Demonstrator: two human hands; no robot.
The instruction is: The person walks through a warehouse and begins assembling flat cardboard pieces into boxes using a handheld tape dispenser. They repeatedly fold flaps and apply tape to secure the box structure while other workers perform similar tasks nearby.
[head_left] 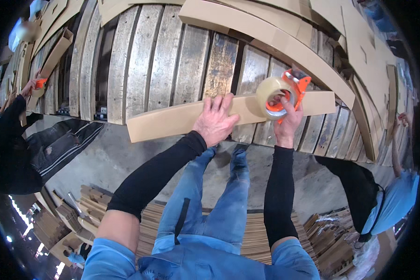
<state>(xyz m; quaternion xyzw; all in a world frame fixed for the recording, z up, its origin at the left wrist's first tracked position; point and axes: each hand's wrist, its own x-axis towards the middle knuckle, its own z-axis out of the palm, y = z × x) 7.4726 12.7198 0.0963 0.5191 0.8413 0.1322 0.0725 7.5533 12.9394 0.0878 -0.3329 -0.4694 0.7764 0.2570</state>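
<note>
A long, narrow cardboard box (165,120) lies across the front edge of the slatted wooden table (184,60). My left hand (216,119) presses on the middle of the box, its fingers spread flat over the top. In my right hand (288,125) is an orange tape dispenser (299,83) loaded with a wide roll of clear tape (268,88). It is held over the right part of the box; whether the tape touches the cardboard I cannot tell. My fingers reach into the roll's core and partly hide the handle.
Another long box (247,21) lies beyond mine, curving toward the right. Flat cardboard sheets (359,60) lean at the far right. A co-worker at left (14,144) holds an orange dispenser at a box; another person (382,200) stands at right. Stacked cardboard (149,228) is behind me.
</note>
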